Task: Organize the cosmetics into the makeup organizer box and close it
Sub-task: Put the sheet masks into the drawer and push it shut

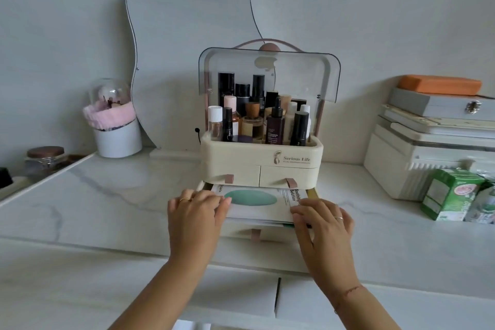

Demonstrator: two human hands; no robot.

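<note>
A cream makeup organizer box [294,171] stands at the middle of the marble tabletop, its clear lid [267,72] swung up. Several bottles [274,123] stand upright in its top compartment. Its wide bottom drawer [242,232] is pulled out toward me and holds a stack of flat sheet-mask packets [257,202], the top one white with a green oval. My left hand [194,215] lies flat on the packets' left edge. My right hand [322,225] presses with straight fingers on their right edge. The two small upper drawers [238,173] are pushed in.
A wavy mirror [187,48] leans on the wall behind the box. A white pot with a pink ruffle [115,126] stands at the left, a jar [45,158] further left. Stacked white cases [417,147] and green packages [450,193] fill the right side.
</note>
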